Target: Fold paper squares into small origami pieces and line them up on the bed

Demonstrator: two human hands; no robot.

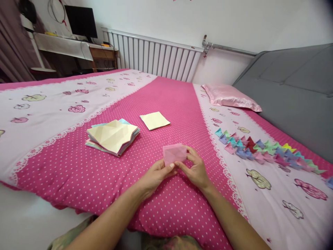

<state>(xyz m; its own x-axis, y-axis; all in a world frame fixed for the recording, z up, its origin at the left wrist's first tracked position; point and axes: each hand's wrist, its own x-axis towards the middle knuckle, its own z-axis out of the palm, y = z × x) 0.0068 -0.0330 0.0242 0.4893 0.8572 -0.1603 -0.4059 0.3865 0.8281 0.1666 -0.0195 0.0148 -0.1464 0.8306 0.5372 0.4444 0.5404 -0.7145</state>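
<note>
A folded pink paper [174, 153] is held just above the pink dotted bedspread [166, 104]. My left hand [156, 175] pinches its lower left edge and my right hand [195, 169] pinches its right side, fingers closed on it. To the left lies a stack of creased coloured papers [113, 136] with a pale yellow sheet on top. A single pale yellow folded square [154, 120] lies beyond the pink paper.
Several small folded paper pieces in mixed colours [262, 150] lie in a row at the right of the bed. A pink pillow [230, 97] rests against the grey headboard [293, 90]. A white radiator [156, 55] and a desk with a monitor [81, 21] stand behind.
</note>
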